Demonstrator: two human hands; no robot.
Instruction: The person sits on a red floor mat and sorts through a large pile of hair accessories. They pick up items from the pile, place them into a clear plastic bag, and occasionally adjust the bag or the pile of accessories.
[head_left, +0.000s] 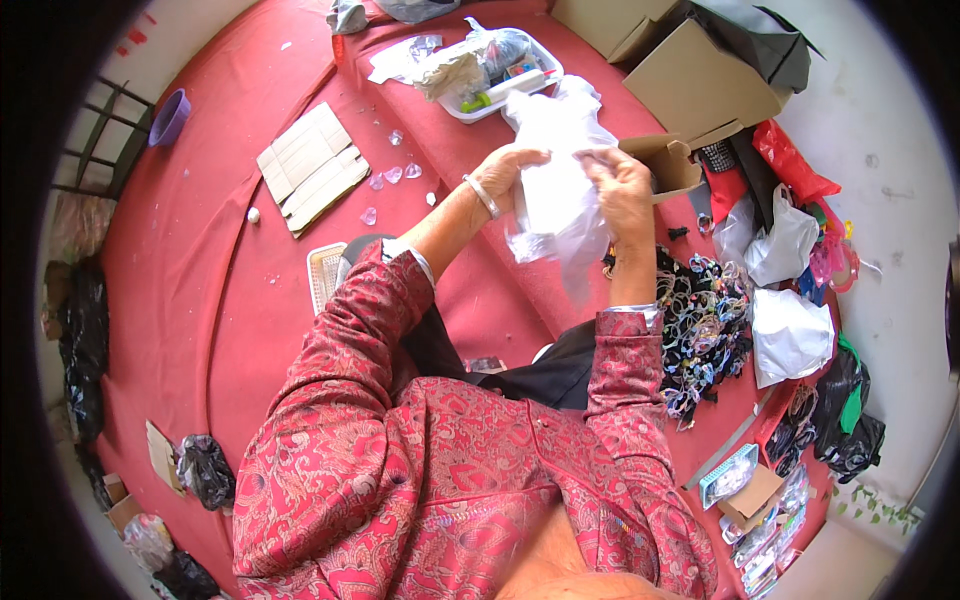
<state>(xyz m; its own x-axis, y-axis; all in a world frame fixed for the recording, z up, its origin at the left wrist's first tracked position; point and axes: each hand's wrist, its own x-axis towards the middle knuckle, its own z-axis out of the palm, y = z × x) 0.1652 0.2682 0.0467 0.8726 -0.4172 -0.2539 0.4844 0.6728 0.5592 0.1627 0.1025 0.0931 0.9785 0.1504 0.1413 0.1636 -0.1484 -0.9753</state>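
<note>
- Your white plastic bag hangs between your two hands, right at the fingertips, with loose, filmy edges trailing below them.
- Your left hand is clamped on the bag's left edge, thumb on the near face; its other fingers are mostly hidden. Your right hand has thumb and fingers pinched together on the upper right side.
- The thin film could tear, I judge, if your two grips pull against each other.
- It could also slip from your right fingers, which seem to hold only a small fold. You cannot tell from here what is inside, so a spill is possible.
- Beyond your fingers, the bag's crumpled top reaches close to the white tray; pushing away from you might knock the white tube lying across it.
- Just right of your right fingers, the cardboard box narrows your sideways room.
- Below and right of those fingers, the heap of cord loops could snag dangling film.
- Well left of your left fingers lie purple gems and flat cardboard; neither blocks you.
</note>
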